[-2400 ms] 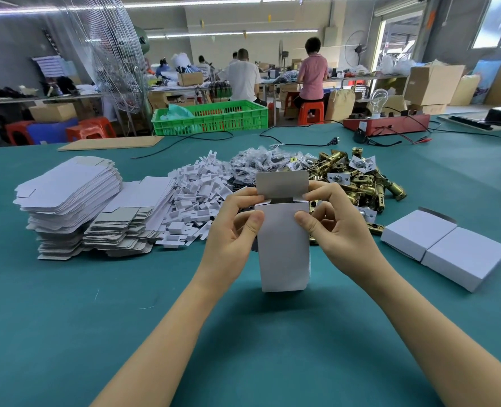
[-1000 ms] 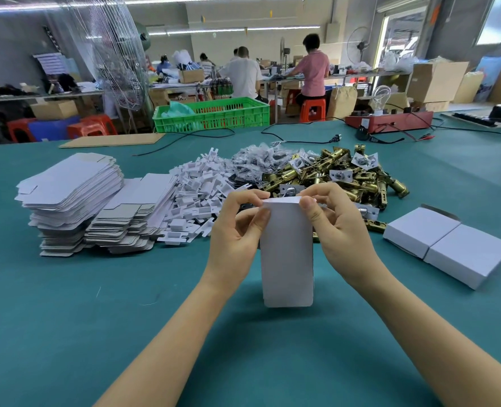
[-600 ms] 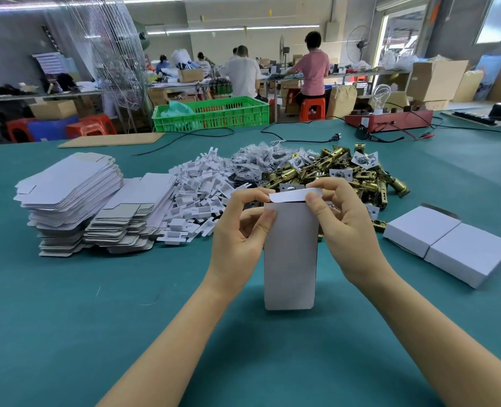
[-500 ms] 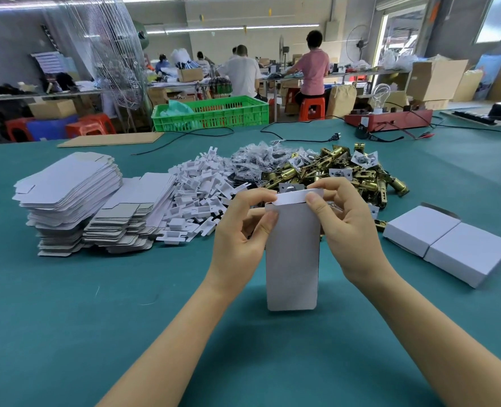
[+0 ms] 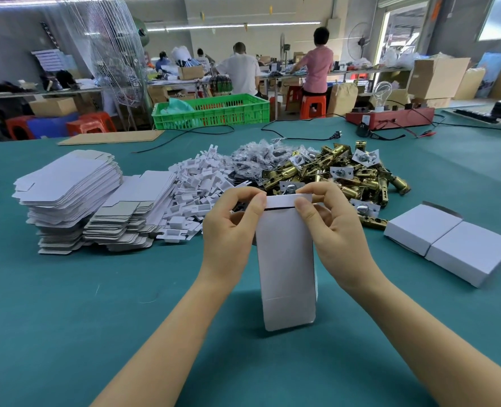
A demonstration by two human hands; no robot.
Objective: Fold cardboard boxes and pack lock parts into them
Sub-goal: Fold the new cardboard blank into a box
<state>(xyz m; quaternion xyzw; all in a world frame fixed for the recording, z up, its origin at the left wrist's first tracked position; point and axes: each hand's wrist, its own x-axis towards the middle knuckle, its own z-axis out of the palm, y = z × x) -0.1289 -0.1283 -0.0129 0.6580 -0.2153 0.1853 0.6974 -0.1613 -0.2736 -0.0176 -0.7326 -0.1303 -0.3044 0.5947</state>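
Note:
A white cardboard box stands upright on the green table, held at its top by both hands. My left hand pinches the top left corner and my right hand pinches the top right corner. The top flap is folded down almost flat, with a thin dark gap under it. Behind the box lies a pile of brass lock parts, some with white tags. A heap of white card inserts lies left of it. Stacks of flat box blanks sit at the far left.
Two folded white boxes lie side by side at the right. A heap of small plastic bags sits behind the inserts. A green crate, a red device and black cables stand at the table's far edge. People work beyond.
The top flap stood up open, then was folded down onto the box's top. Both hands stayed at the top corners; the box sank slightly toward me.

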